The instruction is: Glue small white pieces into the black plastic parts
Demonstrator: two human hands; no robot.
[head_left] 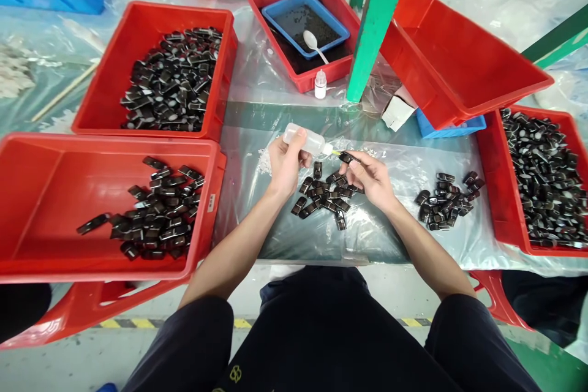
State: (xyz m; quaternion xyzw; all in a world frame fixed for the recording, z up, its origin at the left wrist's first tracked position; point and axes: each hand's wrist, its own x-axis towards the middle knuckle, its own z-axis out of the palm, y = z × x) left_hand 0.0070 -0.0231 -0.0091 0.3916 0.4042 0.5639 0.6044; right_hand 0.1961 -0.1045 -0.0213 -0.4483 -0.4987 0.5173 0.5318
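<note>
My left hand (285, 164) is wrapped round a small clear squeeze bottle (307, 139), held on its side with the yellow nozzle pointing right. My right hand (371, 176) pinches one small black part (345, 158) right at the nozzle tip. Both hands hover over the plastic-covered table (367, 239). Beneath them lies a loose pile of several black parts (325, 196). A second pile of black parts (446, 201) sits to the right of my right hand.
Red bins surround the spot: one with black parts at near left (41, 196), a fuller one behind it (138, 30), one at far right (496, 196), an empty tilted one (459, 61). A red tray holds a blue tray with a spoon (315, 44). A small white bottle (320, 84) and green post (374, 24) stand behind.
</note>
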